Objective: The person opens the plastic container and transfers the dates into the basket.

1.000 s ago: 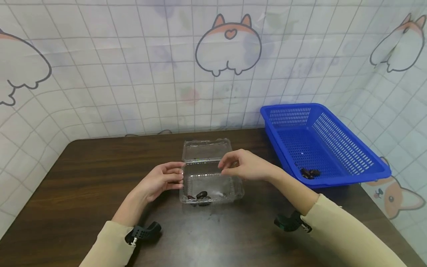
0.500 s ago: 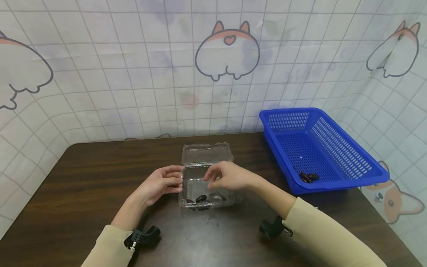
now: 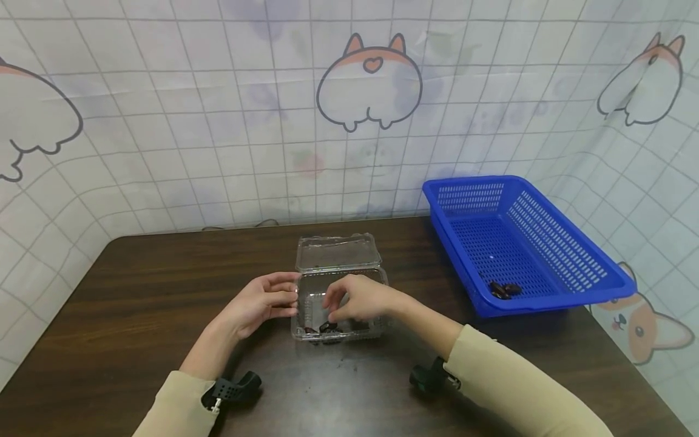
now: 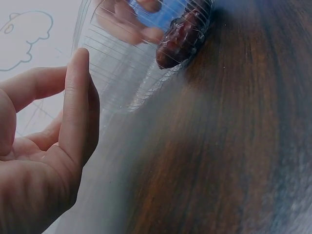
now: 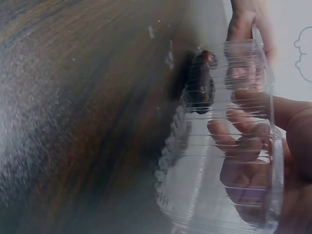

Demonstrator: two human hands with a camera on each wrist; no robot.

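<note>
A clear plastic clamshell box (image 3: 314,303) stands on the table with its lid (image 3: 338,252) folded back. Several dark brown, glossy dates (image 3: 327,327) lie at its near left corner, also visible as dates (image 4: 181,41) through the ribbed wall in the left wrist view. My left hand (image 3: 267,303) rests its extended fingers against the box's left side. Inside the box, my right hand (image 3: 360,298) reaches down with loosely bent fingers, the tips just above the dates. In the right wrist view, that hand's fingers (image 5: 243,144) appear through the plastic, apart from the dates (image 5: 200,83).
A blue perforated basket (image 3: 546,243) stands at the right of the dark wooden table (image 3: 164,291), with a few dates (image 3: 505,289) in its near corner. A patterned wall covering (image 3: 218,121) rises behind the table and along both sides.
My right hand has moved left and down, from over the box's right side to just above the dates. The left hand has stayed at the box's left side.
</note>
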